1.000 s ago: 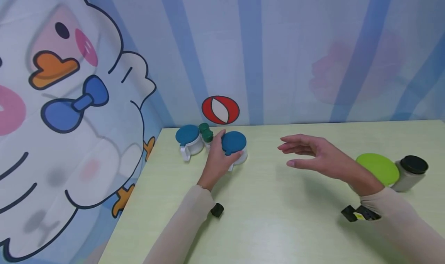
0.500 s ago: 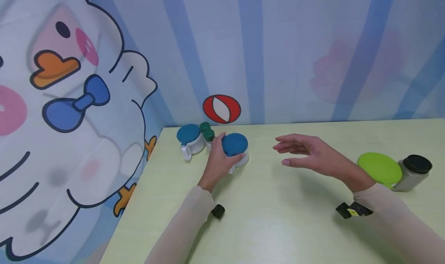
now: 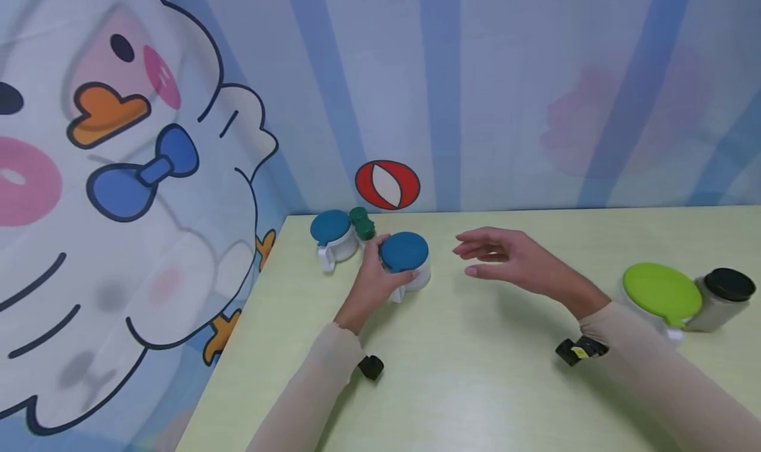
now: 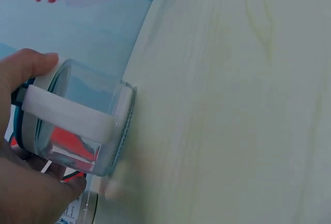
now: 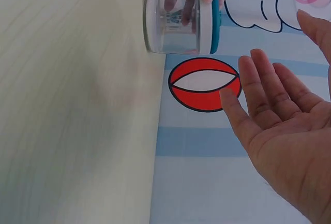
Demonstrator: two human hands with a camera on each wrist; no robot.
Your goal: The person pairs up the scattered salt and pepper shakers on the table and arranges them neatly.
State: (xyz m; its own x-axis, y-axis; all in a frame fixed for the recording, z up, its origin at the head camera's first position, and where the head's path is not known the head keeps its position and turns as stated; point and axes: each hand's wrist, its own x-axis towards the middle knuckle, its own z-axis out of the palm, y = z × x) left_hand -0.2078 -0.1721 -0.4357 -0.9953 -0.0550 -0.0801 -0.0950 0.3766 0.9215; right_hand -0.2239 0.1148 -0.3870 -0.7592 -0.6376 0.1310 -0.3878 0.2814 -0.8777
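My left hand [image 3: 373,279] grips a clear seasoning jar [image 3: 419,277] with a blue lid and a white handle, thumb on one side and fingers round the far side near the lid. In the left wrist view the jar's white handle [image 4: 70,113] faces the camera, and the glass looks empty. My right hand [image 3: 512,259] hovers over the table to the right of the jar, apart from it, fingers loosely extended and holding nothing. The right wrist view shows that palm [image 5: 295,141] with the jar [image 5: 178,25] beyond it.
A second blue-lidded jar [image 3: 340,246] stands at the back left, beside a green-capped container [image 3: 363,226] partly hidden by my left hand. On the right are a jar with a lime-green lid [image 3: 662,292] and a black-lidded jar [image 3: 722,303]. A printed cloth wall [image 3: 499,108] borders the table's back edge.
The held jar has shifted slightly toward me, away from the second blue-lidded jar. My right hand has moved left, closer to it. The head view has turned slightly left.
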